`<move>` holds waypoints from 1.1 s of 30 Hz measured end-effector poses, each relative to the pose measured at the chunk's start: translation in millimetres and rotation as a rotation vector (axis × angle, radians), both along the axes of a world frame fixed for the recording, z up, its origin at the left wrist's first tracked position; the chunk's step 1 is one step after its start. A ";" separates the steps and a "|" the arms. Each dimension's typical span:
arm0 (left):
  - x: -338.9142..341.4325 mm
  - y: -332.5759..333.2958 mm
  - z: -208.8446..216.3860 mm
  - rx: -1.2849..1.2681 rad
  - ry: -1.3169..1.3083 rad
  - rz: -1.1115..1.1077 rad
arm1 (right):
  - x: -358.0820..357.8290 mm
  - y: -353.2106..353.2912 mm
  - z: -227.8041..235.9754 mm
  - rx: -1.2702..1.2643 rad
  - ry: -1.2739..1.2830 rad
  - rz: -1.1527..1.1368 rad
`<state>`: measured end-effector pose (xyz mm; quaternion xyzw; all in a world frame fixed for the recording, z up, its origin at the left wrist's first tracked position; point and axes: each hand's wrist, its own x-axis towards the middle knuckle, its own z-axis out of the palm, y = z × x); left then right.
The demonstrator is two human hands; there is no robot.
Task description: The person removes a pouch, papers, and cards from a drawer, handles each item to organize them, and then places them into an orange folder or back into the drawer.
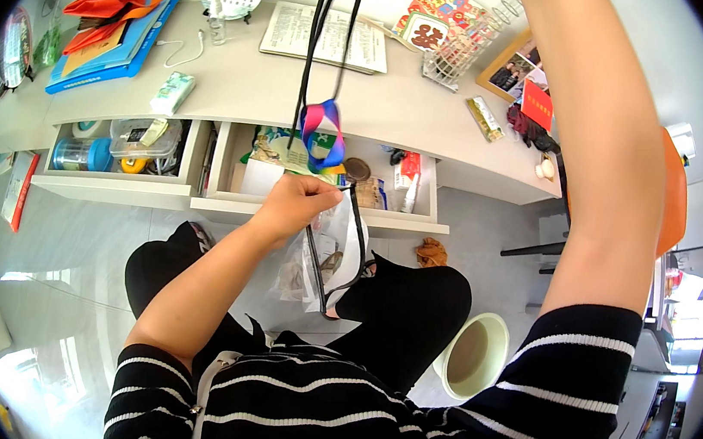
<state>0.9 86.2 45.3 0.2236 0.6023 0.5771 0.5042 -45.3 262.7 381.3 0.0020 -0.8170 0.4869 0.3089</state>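
The left hand (299, 207), near the middle of the frame, is closed in a pinch, thumb and finger gripping the upper end of a black band (359, 220). The band runs downward from the pinch, along a clear plastic bag (321, 255) that hangs between the person's knees. The right arm reaches up through the upper right and leaves the frame at the top, so whether the right hand grasps anything cannot be told. Thin black cords (319, 25) drop from the top edge, right of centre, with a pink, blue and purple ribbon loop (311, 121) at their lower part, just above the left hand. Behind it, at centre, an open drawer (411, 225) holds packets and a round brown item. Above it, an open book (295, 31) lies on the bench (245, 90), with blue folders (116, 76) at upper left. A pale green pail (442, 364) stands at lower right.
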 end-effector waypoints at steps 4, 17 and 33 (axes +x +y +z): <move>-0.6 -8.8 3.9 -0.037 0.004 0.001 | 40.6 23.0 -37.9 -0.208 -0.151 -0.024; 6.0 1.5 2.9 -0.046 0.047 0.027 | 139.4 32.5 -27.1 -0.406 0.014 0.042; -6.9 -40.1 -4.0 -0.035 0.438 0.265 | 102.3 -63.8 -167.0 -0.337 -0.653 0.643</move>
